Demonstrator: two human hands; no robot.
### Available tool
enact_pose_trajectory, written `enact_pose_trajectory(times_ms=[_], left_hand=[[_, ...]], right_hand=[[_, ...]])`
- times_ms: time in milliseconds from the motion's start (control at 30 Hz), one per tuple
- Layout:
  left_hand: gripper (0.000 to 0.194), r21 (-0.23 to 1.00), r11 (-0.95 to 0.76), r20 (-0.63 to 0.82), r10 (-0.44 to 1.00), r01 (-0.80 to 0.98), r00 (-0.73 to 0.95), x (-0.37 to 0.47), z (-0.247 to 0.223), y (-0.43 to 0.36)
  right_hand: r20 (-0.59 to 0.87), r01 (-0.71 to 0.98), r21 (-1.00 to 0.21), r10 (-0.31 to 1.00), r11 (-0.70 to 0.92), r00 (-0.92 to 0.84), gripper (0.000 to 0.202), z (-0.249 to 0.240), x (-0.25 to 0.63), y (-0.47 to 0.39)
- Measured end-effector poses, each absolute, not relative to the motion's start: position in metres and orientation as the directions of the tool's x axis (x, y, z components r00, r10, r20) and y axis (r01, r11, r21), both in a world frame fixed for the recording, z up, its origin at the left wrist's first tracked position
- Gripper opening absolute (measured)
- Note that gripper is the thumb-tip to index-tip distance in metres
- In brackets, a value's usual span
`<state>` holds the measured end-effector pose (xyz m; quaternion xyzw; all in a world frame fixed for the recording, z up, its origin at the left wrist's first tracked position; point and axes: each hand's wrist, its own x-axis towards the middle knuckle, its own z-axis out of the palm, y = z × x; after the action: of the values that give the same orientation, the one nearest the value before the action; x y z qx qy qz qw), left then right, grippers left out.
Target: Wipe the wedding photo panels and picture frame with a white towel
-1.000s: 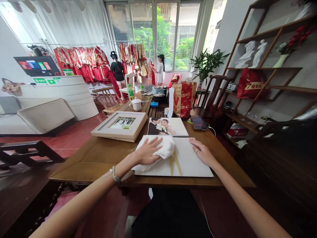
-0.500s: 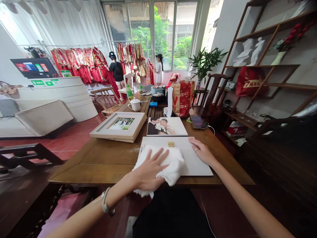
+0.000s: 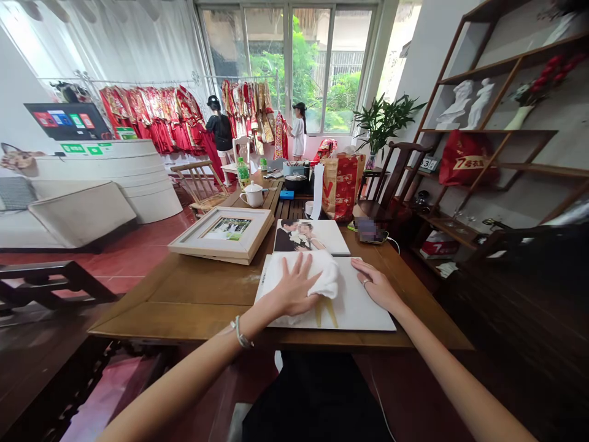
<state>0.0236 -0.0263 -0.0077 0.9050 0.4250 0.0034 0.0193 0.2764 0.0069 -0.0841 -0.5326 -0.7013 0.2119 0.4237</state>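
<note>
My left hand (image 3: 296, 290) lies open and spread on a white cloth (image 3: 327, 279), pressing it flat onto a white rectangular panel (image 3: 368, 313). The cloth covers the panel's far middle and laps toward the photo panel behind. Below the cloth, two yellowish strips (image 3: 326, 312) show on the white surface. Small dark print runs along the panel's left edge. My right hand (image 3: 375, 285) rests open on the panel's right side, fingers stretched out toward its far corner. Just beyond lies a panel with a couple's photo (image 3: 317, 234), its near edge partly hidden by the cloth.
A thick pale picture frame (image 3: 225, 232) lies at left on the wooden table (image 3: 184, 307). Behind stand a white lidded cup (image 3: 253, 194), a green bottle (image 3: 242, 173) and a red-brown paper bag (image 3: 343, 187). A phone-like object with a cable (image 3: 370, 231) lies at right. Two people stand by hanging red garments.
My left hand has slid the cloth away from me, toward the far edge of the panel. The yellowish strips have come into sight and a small tan mark is now covered. My right hand stays put.
</note>
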Motion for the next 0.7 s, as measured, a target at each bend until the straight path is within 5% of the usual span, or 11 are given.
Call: enact_pose_trajectory(times_ms=[267, 700], left_hand=[[0.088, 0.053, -0.756, -0.017, 0.653, 0.653, 0.757, 0.035, -0.01, -0.098], [0.05, 0.021, -0.615, 0.029, 0.788, 0.788, 0.615, 0.07, -0.001, -0.007]], right_hand=[[0.391, 0.552, -0.746, 0.916, 0.371, -0.088, 0.038, -0.088, 0.278, 0.009], [0.395, 0.543, -0.749, 0.914, 0.379, -0.093, 0.037, -0.085, 0.277, 0.009]])
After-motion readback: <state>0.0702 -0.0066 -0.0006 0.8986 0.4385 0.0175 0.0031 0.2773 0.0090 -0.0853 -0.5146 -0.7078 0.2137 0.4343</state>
